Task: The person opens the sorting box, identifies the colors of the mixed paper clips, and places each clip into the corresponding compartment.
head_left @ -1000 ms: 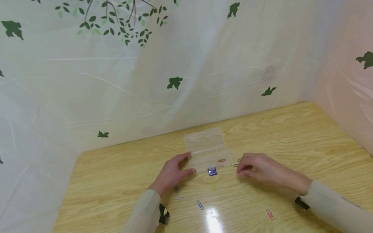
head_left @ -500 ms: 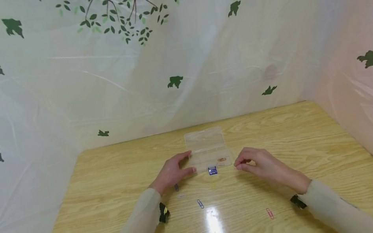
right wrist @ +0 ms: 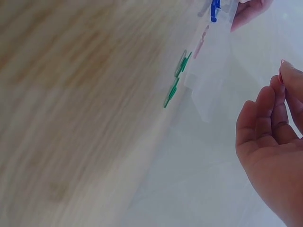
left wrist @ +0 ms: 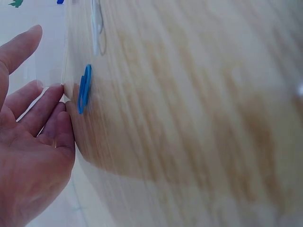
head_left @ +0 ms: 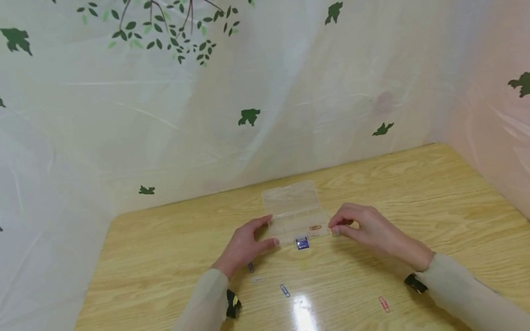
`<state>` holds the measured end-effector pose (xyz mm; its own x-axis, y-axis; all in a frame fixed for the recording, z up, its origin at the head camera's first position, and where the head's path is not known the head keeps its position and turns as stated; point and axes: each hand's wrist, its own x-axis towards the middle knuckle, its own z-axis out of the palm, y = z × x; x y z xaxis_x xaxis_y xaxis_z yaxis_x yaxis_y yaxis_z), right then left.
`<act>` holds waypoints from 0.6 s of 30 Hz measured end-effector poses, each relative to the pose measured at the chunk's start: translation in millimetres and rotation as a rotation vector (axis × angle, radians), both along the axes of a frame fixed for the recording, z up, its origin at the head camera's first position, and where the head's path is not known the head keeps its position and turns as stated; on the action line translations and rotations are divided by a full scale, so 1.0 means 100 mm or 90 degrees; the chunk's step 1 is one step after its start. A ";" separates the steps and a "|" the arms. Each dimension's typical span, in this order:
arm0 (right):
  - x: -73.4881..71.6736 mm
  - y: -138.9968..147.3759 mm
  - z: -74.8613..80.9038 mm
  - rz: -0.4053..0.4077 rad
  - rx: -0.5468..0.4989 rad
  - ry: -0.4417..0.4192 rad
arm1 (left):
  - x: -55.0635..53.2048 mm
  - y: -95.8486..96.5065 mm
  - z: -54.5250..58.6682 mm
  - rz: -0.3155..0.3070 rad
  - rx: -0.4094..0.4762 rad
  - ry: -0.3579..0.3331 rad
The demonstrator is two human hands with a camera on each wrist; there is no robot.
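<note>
A clear plastic box [head_left: 298, 221] lies on the table with its lid [head_left: 291, 198] folded back. My left hand [head_left: 246, 245] holds the box's left end, thumb at the front corner and forefinger farther back. Just off the box's right end, my right hand [head_left: 368, 230] pinches a small red paper clip [right wrist: 280, 75], mostly hidden by the fingertips. An orange-red paper clip [head_left: 315, 227] shows at the box's right front. A blue latch-like piece [head_left: 302, 243] sits at its front edge. Two green paper clips [right wrist: 182, 65] lie beside the box in the right wrist view.
Loose on the wooden table [head_left: 174, 314] are a blue paper clip [head_left: 285, 290], a pink one [head_left: 384, 304], a pale one [head_left: 258, 279], a dark blue one [head_left: 251, 267] and a faint yellow one [head_left: 303, 263]. A pale sheet [head_left: 161, 118] hangs behind.
My right hand has risen from the table beside the green clips and moved left and back to the box's right end, fingertips pinched. The left hand has stayed on the box.
</note>
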<state>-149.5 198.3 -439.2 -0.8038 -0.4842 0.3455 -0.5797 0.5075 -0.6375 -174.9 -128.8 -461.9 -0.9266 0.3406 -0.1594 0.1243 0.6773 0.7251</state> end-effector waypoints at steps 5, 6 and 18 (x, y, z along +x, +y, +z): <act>-0.05 -0.02 0.03 -0.004 -0.001 0.000 | -0.01 -0.01 0.02 0.001 0.005 -0.002; -0.06 -0.03 0.03 -0.003 -0.003 0.000 | -0.01 -0.01 0.02 0.001 0.004 -0.002; -0.12 -0.09 0.10 0.001 -0.027 -0.018 | 0.00 -0.01 -0.02 0.004 0.007 0.004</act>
